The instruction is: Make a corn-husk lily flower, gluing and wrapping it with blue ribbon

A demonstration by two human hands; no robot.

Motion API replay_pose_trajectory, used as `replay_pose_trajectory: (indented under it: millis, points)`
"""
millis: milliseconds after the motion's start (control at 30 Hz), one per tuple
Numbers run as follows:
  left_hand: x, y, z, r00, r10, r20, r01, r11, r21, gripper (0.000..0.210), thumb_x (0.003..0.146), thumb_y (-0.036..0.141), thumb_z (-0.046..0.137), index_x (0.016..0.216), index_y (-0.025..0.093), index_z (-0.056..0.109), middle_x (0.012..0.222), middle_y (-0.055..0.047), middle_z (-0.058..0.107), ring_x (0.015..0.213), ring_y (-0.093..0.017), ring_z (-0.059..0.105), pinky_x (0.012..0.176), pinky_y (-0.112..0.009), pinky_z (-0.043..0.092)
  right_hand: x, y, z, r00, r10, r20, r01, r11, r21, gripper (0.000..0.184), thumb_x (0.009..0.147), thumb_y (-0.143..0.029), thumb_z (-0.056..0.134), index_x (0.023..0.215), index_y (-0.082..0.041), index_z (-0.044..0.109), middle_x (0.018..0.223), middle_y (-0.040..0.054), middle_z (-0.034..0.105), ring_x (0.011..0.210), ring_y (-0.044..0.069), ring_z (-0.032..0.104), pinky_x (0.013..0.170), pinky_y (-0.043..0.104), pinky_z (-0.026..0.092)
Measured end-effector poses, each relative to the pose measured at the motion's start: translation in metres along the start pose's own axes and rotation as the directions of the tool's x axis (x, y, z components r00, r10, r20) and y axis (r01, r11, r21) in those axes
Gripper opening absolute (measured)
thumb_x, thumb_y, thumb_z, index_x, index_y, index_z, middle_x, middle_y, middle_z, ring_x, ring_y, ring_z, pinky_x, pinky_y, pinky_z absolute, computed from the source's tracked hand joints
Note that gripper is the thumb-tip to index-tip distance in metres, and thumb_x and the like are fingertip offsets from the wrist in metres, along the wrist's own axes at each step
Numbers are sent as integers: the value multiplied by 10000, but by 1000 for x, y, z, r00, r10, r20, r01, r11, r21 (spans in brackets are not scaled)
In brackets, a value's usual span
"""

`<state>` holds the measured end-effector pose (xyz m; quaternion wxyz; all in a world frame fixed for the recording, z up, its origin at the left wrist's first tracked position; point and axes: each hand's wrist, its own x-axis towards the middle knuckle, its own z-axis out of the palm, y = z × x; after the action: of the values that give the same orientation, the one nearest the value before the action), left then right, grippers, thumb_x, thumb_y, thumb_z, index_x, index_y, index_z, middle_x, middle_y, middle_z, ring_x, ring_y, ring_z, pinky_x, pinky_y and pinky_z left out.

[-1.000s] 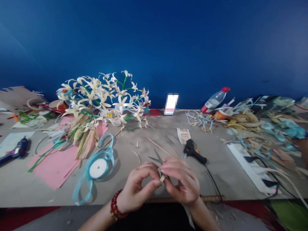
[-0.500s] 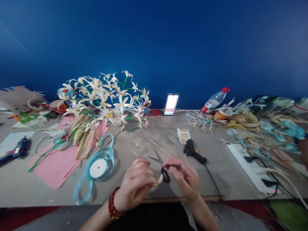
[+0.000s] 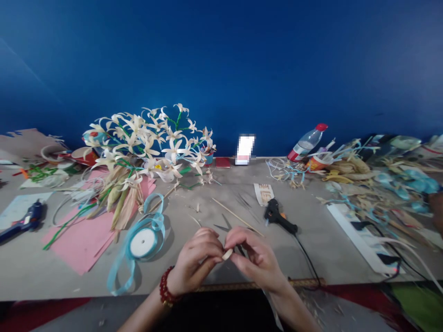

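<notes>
A small cream petal-shaped piece (image 3: 227, 254) is between my hands, low over the front of the table. My left hand (image 3: 198, 256), with a red bead bracelet at the wrist, pinches one end of it. The thumb and forefinger of my right hand (image 3: 254, 256) close on its other side. Behind the fingers lie scissors (image 3: 223, 225) with the blades pointing away; my right hand covers most of their dark handles. A thin stick (image 3: 232, 213) lies just beyond them.
Cream flowers (image 3: 175, 150) on green stems stand at back left. Blue ribbon (image 3: 157, 242) and pink paper (image 3: 78, 244) lie left. A black glue gun (image 3: 280, 219), a power strip (image 3: 360, 244) and a bottle (image 3: 306, 144) are on the right. A blue glue gun (image 3: 29, 216) lies far left.
My right hand has moved left to meet the left hand, and its fingers now close on the petal-shaped piece. It now hides more of the scissors.
</notes>
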<state>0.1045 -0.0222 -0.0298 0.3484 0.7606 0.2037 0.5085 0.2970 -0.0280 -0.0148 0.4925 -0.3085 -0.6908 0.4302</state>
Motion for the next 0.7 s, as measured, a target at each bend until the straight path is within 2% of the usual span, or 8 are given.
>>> replay_pose_trajectory:
  millis: [133,267,367,467,567,700]
  points:
    - [-6,-3,6,993,-115,-40,109,985,-132,120,943,231,550,916,172,651,807,-79,667,810,-205,629,846,-396,494,0,0,1,999,-45,-30,43,998,-48,142,856,-121,579,930,-213,659,855,46,681,799,189,658,718,312,541]
    - [-9,-2,9,979,-200,-33,188,957,-222,123,935,241,568,888,165,653,785,-76,658,807,-207,627,808,-373,500,1,-4,0,988,-148,-45,138,974,-180,187,836,-77,585,922,-216,675,803,30,705,755,181,675,697,306,543]
    - [-9,0,9,973,-229,-25,214,938,-271,123,932,244,577,880,161,653,779,-75,663,806,-205,629,795,-365,499,2,-8,0,975,-222,-25,206,937,-283,216,824,-69,585,945,-217,686,803,36,721,748,188,688,686,313,549]
    - [-8,2,10,967,-255,-23,236,923,-305,153,934,260,574,852,156,649,762,-79,668,799,-206,629,775,-355,499,3,-9,1,965,-263,-16,244,917,-317,227,822,-71,583,958,-217,691,788,41,723,718,191,686,657,319,555]
    - [-10,2,11,960,-279,-27,254,908,-334,175,932,272,579,820,154,642,724,-72,663,773,-200,620,773,-354,495,2,-5,0,962,-267,-57,233,912,-337,237,829,-59,570,954,-212,702,778,45,723,699,191,683,652,319,564]
    - [-14,2,12,953,-299,-45,265,898,-351,162,933,261,579,823,161,642,717,-58,657,779,-197,616,814,-370,482,-1,4,-8,944,-247,-220,128,886,-445,228,851,-57,563,945,-217,696,832,58,727,766,201,689,715,324,569]
